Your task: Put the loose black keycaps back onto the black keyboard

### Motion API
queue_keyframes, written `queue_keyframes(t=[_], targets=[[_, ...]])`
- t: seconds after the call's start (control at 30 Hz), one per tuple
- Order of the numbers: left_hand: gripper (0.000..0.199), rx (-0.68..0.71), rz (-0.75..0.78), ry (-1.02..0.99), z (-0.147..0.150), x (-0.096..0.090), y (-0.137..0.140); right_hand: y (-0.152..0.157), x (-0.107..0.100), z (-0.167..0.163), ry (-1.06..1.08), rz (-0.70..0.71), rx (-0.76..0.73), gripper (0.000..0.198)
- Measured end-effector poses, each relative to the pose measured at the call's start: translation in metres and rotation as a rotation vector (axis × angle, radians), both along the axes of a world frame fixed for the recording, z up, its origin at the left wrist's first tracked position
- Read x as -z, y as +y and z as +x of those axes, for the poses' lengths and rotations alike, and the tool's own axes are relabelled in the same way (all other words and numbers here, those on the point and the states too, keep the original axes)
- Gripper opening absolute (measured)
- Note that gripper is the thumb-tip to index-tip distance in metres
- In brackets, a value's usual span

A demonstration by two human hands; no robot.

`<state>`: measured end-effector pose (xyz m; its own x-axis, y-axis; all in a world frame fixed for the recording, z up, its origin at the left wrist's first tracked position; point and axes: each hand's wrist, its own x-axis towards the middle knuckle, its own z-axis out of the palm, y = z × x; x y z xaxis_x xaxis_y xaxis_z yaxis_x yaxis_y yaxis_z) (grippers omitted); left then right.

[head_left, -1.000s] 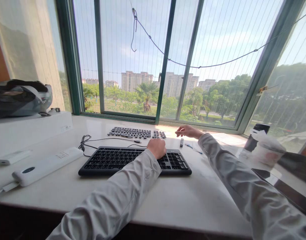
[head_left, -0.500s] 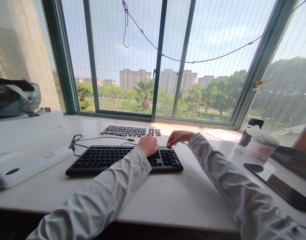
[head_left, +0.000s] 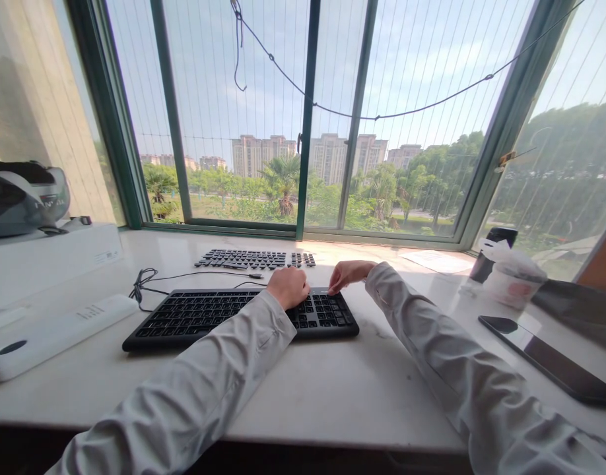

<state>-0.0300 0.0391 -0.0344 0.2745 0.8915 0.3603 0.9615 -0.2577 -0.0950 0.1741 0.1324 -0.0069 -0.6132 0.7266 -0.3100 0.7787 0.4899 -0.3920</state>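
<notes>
A black keyboard lies flat on the white tabletop, with bare dark key positions over much of it. My left hand rests over its right half, closed like a fist; the fingertips are hidden behind the knuckles. At the keyboard's top right corner my right hand is bent down with thumb and fingers pinched together, the tips touching the number pad's upper rows. Whatever sits in that pinch is too small to make out. Behind the keyboard, loose keycaps are laid out in keyboard order.
A black cable coils at the keyboard's left. Further left are a long white device and a white box carrying a headset. At right lie a phone, a plastic-wrapped cup, a black cylinder and paper.
The whole view has shifted a little, so things sit slightly further left. Both hands keep nearly the same places on the keyboard; the right fingertips have moved only slightly.
</notes>
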Motion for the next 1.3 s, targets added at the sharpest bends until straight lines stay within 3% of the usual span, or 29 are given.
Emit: queue_keyframes(t=[0.43, 1.0, 1.3], targets=[[0.038, 0.013, 0.008, 0.0, -0.001, 0.002, 0.003, -0.001, -0.002, -0.005, -0.007, 0.005, 0.055, 0.069], [0.037, 0.025, 0.017, -0.003, -0.001, 0.005, 0.006, 0.003, 0.007, 0.006, 0.134, -0.14, 0.039, 0.061], [0.035, 0.028, 0.017, -0.014, -0.001, 0.004, 0.005, 0.003, 0.007, 0.004, 0.136, -0.129, 0.035, 0.059]])
